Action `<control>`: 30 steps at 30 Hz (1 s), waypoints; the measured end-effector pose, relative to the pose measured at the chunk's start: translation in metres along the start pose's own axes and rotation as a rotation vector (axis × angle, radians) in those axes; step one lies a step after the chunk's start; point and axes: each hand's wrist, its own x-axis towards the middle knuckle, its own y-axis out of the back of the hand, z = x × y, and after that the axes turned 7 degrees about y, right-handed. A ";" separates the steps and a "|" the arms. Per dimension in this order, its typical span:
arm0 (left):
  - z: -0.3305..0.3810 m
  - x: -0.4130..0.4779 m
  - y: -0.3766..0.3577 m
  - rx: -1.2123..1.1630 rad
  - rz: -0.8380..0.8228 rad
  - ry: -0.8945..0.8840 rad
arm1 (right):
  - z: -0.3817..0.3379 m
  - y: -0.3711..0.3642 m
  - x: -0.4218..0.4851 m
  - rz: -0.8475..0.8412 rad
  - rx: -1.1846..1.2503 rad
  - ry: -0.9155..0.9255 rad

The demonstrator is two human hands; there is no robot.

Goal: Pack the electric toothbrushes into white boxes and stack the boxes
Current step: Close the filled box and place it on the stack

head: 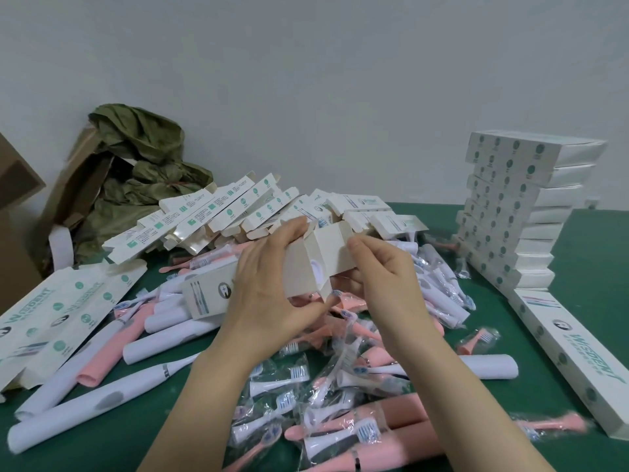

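The left hand point(269, 284) grips a white cardboard toothbrush box point(306, 253) around its body, fingers curled over the top edge and thumb underneath, holding it clear above the green worktop point(595, 240). The box's open end faces the person, apparently so the contents can be checked. The round base of a white electric toothbrush point(318, 267) shows inside. The right hand point(384, 281) pinches the side flap point(342, 248) at that open end, likely to fold it in and close the box.

At two to three o'clock, a tall stack of closed white boxes point(510, 212) stands near the worktop's far edge, leaning a little. A long closed box point(571, 352) lies at four o'clock. The stack's top is open to reach, though the lean calls for a gentle placement.

From eleven to twelve o'clock a heap of erected empty boxes point(218, 216) waits. Flat unfolded cartons point(58, 311) lie at nine o'clock.

Directly below the hands and toward six o'clock, loose white handles point(102, 400), pink handles point(391, 420) and wrapped brush heads point(299, 373) cover the surface, leaving little bare room. The clearest free patch lies beside the stack.
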 end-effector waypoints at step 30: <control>-0.005 0.000 -0.003 0.029 0.073 0.130 | 0.036 -0.021 -0.021 -0.194 -0.485 0.266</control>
